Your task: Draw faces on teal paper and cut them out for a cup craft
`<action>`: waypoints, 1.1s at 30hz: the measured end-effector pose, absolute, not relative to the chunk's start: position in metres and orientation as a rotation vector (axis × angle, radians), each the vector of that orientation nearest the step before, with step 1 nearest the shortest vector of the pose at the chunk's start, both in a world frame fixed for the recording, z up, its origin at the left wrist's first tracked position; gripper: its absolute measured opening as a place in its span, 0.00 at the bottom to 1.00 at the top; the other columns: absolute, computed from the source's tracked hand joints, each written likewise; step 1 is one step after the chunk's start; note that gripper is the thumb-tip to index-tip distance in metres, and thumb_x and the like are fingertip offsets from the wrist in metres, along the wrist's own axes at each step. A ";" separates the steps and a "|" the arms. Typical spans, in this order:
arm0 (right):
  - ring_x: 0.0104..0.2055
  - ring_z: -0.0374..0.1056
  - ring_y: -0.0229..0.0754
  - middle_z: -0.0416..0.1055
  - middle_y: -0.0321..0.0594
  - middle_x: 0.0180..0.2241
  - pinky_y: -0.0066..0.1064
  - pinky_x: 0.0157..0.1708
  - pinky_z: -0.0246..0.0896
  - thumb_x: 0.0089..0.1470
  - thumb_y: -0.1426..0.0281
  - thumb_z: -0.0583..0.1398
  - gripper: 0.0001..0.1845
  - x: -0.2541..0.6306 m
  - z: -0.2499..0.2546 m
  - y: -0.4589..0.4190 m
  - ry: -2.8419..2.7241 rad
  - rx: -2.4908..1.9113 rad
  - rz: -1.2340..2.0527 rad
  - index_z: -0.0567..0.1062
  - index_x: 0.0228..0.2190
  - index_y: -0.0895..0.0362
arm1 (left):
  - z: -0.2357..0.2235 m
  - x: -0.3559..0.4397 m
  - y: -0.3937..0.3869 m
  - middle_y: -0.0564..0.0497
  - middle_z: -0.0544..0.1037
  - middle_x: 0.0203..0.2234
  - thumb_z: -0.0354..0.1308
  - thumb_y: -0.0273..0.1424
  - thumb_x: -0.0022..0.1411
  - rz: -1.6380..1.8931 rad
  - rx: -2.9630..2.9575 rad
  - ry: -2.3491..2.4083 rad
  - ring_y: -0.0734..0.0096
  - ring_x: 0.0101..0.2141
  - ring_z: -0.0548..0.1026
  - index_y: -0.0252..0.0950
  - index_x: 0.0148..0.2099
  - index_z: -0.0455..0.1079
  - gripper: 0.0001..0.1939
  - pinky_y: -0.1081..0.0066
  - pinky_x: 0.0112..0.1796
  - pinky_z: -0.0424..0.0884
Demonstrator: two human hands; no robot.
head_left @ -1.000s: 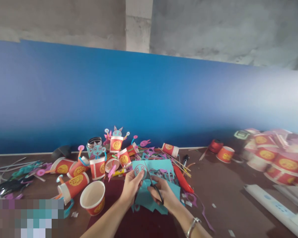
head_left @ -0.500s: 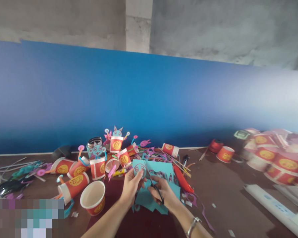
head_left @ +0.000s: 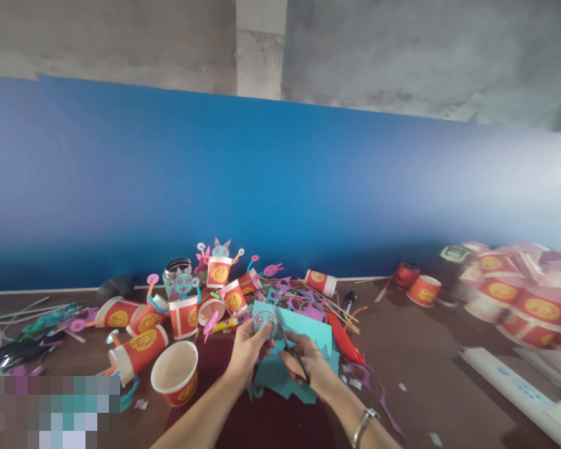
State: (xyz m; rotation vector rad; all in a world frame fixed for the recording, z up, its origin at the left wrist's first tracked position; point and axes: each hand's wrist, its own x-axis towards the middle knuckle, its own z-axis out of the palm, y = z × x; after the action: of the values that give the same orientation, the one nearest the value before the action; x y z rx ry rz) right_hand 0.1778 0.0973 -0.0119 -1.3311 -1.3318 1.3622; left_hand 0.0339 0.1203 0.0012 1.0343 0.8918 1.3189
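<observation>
Between the thumb and fingers of my left hand [head_left: 249, 349] is a sheet of light blue paper [head_left: 308, 324] with a round face drawn in red near its left corner. My right hand [head_left: 311, 365] grips a pair of dark-handled scissors [head_left: 295, 358]. The blades point up and left at the paper beside the drawn face; how far they stand apart is too small to tell. Below both hands more blue paper [head_left: 280, 377] lies on a dark red mat [head_left: 257, 424]. An upright paper cup [head_left: 174, 374] stands left of my left forearm.
Red paper cups [head_left: 143, 346] with paper faces and arms crowd the left and middle. A red tube-like item [head_left: 345, 340] and purple paper scraps [head_left: 359, 374] lie right of my hands. Stacked cups [head_left: 537, 305] and a white power strip [head_left: 509, 380] are far right. A blue panel [head_left: 280, 187] stands behind.
The held blue sheet has turned and shifted slightly to the right, covering more of the patterned scraps behind it. Both hands stay nearly in place.
</observation>
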 end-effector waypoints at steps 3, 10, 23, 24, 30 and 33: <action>0.11 0.50 0.30 0.61 0.25 0.11 0.23 0.13 0.43 0.39 0.60 0.64 0.34 0.178 -0.011 0.098 -1.319 -1.335 1.387 0.65 0.47 0.62 | -0.001 0.033 0.120 0.57 0.69 0.11 0.63 0.44 0.48 1.318 1.012 0.881 0.83 0.11 0.60 0.34 0.26 0.65 0.18 0.81 0.13 0.53; 0.11 0.49 0.29 0.61 0.24 0.11 0.22 0.12 0.42 0.38 0.61 0.64 0.33 0.177 -0.004 0.096 -1.287 -1.337 1.407 0.65 0.46 0.62 | 0.003 0.035 0.118 0.57 0.69 0.11 0.62 0.44 0.49 1.320 0.989 0.888 0.82 0.11 0.61 0.34 0.27 0.64 0.18 0.81 0.13 0.53; 0.13 0.53 0.30 0.59 0.31 0.10 0.25 0.15 0.46 0.46 0.61 0.58 0.21 0.182 0.000 0.095 -1.537 -1.364 1.354 0.64 0.10 0.57 | 0.007 0.034 0.115 0.53 0.73 0.15 0.57 0.46 0.54 1.227 1.162 0.868 0.78 0.13 0.66 0.33 0.30 0.64 0.19 0.80 0.13 0.55; 0.13 0.53 0.31 0.59 0.32 0.10 0.25 0.15 0.46 0.47 0.62 0.58 0.20 0.183 0.001 0.094 -1.538 -1.384 1.336 0.64 0.10 0.57 | 0.007 0.034 0.115 0.53 0.73 0.15 0.57 0.46 0.54 1.230 1.163 0.867 0.78 0.12 0.66 0.33 0.29 0.64 0.19 0.80 0.13 0.55; 0.13 0.52 0.31 0.58 0.31 0.11 0.26 0.15 0.45 0.49 0.64 0.57 0.20 0.185 0.002 0.094 -1.572 -1.363 1.311 0.64 0.11 0.57 | 0.005 0.033 0.118 0.54 0.72 0.14 0.58 0.45 0.54 1.239 1.152 0.865 0.79 0.12 0.65 0.34 0.29 0.64 0.18 0.80 0.12 0.55; 0.13 0.51 0.30 0.56 0.30 0.10 0.25 0.15 0.45 0.50 0.63 0.57 0.22 0.185 0.002 0.094 -1.586 -1.353 1.325 0.61 0.10 0.57 | 0.004 0.032 0.119 0.55 0.72 0.13 0.58 0.45 0.54 1.240 1.150 0.861 0.79 0.12 0.65 0.34 0.29 0.63 0.18 0.80 0.12 0.55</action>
State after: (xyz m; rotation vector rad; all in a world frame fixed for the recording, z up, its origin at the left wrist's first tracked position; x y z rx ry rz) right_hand 0.1849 0.0941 0.0018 -1.3527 -1.5859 1.3254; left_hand 0.0324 0.1187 0.0040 1.1500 0.8614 1.2396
